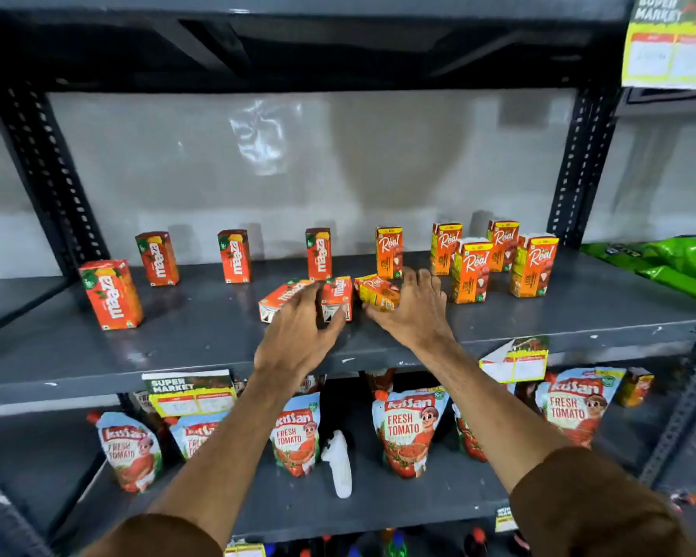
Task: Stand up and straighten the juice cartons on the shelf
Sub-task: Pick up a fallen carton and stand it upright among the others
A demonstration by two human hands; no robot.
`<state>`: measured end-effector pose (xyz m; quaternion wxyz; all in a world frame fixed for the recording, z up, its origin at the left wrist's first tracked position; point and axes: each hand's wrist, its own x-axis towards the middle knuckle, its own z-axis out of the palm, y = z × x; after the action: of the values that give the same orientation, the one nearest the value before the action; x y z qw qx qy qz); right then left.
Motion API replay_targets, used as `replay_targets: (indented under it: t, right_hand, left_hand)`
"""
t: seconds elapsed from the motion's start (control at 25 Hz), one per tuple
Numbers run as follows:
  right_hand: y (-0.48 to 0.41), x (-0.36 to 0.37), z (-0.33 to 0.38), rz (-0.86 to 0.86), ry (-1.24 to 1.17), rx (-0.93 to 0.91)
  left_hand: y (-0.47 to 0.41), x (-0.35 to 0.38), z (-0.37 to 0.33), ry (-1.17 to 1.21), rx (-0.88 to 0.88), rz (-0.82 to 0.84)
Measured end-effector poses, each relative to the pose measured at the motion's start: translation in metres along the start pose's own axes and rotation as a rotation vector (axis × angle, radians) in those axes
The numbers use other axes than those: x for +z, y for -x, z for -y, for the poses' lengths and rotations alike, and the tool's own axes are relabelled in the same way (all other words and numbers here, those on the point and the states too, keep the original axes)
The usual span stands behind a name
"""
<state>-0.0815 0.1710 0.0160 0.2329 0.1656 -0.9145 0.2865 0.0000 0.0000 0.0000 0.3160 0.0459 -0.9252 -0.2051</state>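
Here, three toppled cartons (284, 300) lie mid-shelf (201, 339), orange, creased; upright cartons (234, 255) left, right, far. Left hand (298, 331) grasps middle carton (337, 291), right hand (414, 311) grasps right carton (380, 295). Fingers hide carton sides; print blurred.

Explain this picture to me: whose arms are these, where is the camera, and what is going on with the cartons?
There is no machine here. A person wears a wide-angle camera on the head, so you look down along their own two arms at a shop shelf. Four Maaza cartons and five Real cartons stand upright on it. Three more lie on their sides in the middle. The left hand has thumb and fingers round one fallen Maaza carton, and the other fallen Maaza carton lies just beside its fingers. The right hand grips the fallen Real carton. On the level below stand tomato pouches.
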Motion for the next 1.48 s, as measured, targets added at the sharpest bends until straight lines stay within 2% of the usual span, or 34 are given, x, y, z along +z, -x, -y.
replay_targets:
  t: [0.24, 0.44, 0.68, 1.0, 1.4, 1.48]
  right_hand:
    - [-0.006, 0.017, -0.016, 0.055, -0.069, 0.056]
    - [-0.002, 0.016, -0.020, -0.023, -0.209, 0.033]
    - [0.011, -0.010, -0.007, -0.293, -0.412, 0.031]
    - [0.034, -0.045, 0.017, -0.695, -0.462, -0.189]
    - [0.036, -0.049, 0.014, -0.677, -0.464, -0.198]
    - [0.036, -0.045, 0.008, -0.636, -0.445, -0.167]
  left_hand:
    - [0.000, 0.007, 0.003, -0.120, -0.074, 0.065]
    - [0.004, 0.005, 0.001, -0.235, -0.062, 0.048]
    - [0.008, 0.000, -0.005, -0.306, -0.067, 0.043]
    - [0.008, 0.002, -0.004, -0.276, -0.027, 0.019]
    - [0.010, 0.003, -0.004, -0.226, -0.055, 0.027]
    - [0.018, -0.002, -0.008, -0.217, -0.053, -0.024]
